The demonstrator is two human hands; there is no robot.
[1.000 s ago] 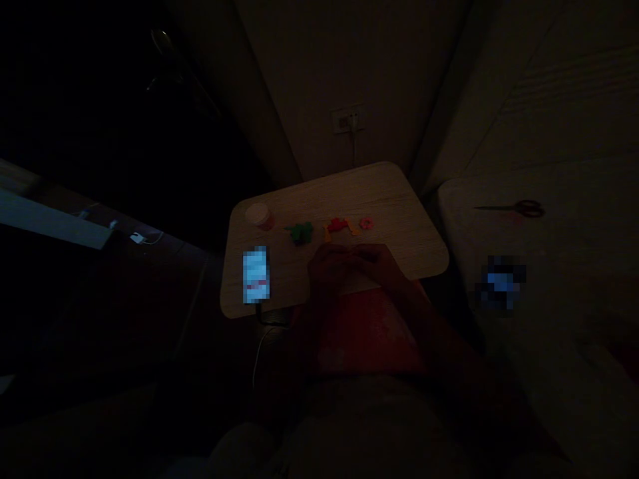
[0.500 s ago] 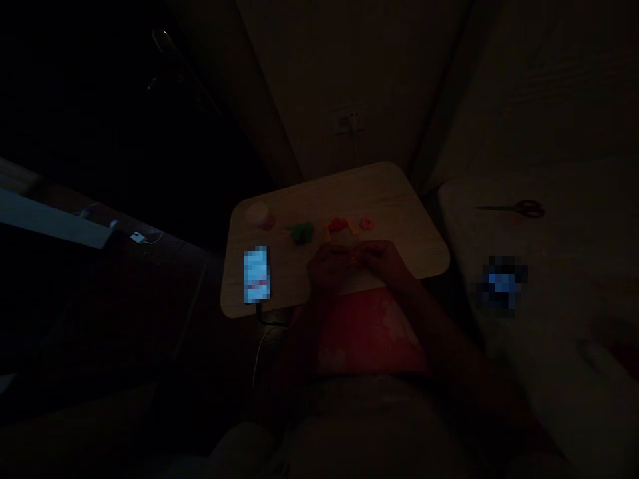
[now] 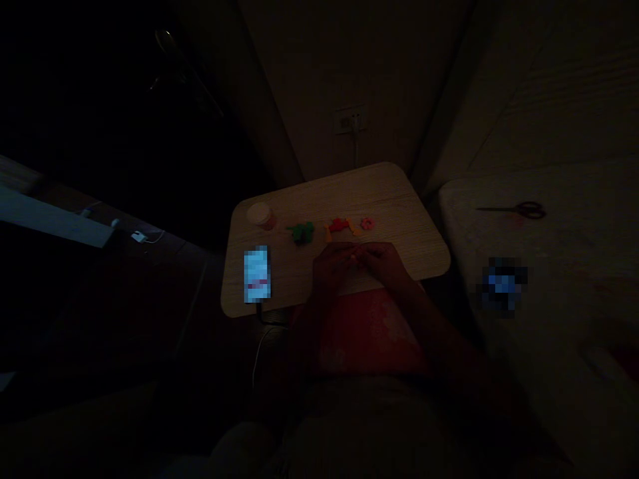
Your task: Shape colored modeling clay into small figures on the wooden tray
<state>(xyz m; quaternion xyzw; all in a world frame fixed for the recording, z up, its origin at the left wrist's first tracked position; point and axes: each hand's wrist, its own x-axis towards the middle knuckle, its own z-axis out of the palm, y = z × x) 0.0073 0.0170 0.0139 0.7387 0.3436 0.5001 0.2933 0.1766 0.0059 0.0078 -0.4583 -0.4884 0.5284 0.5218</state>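
Note:
My left hand (image 3: pixel 331 266) and my right hand (image 3: pixel 383 261) meet over the near edge of a small wooden table (image 3: pixel 319 193). Between their pinched fingertips shows a small orange piece (image 3: pixel 353 257), too dim to name more exactly. Just beyond the hands lie a red piece (image 3: pixel 339 225) with yellow-orange pieces (image 3: pixel 355 228) beside it, and a pink flower-like ring (image 3: pixel 368 223). To the left is a green piece (image 3: pixel 302 231) with several lobes. What these are made of cannot be made out in the dark.
A lidded tub (image 3: pixel 261 215) stands at the table's back left, with a lit phone (image 3: pixel 257 274) in front of it. Scissors (image 3: pixel 519 210) and a blurred dark object with a bluish glow (image 3: pixel 502 285) lie on the pale surface at right. A plugged-in wall socket (image 3: pixel 350 120) is behind.
My left hand has shifted slightly right, closer to the right hand. Both stay pinched around the small orange piece; the things on the table have not moved.

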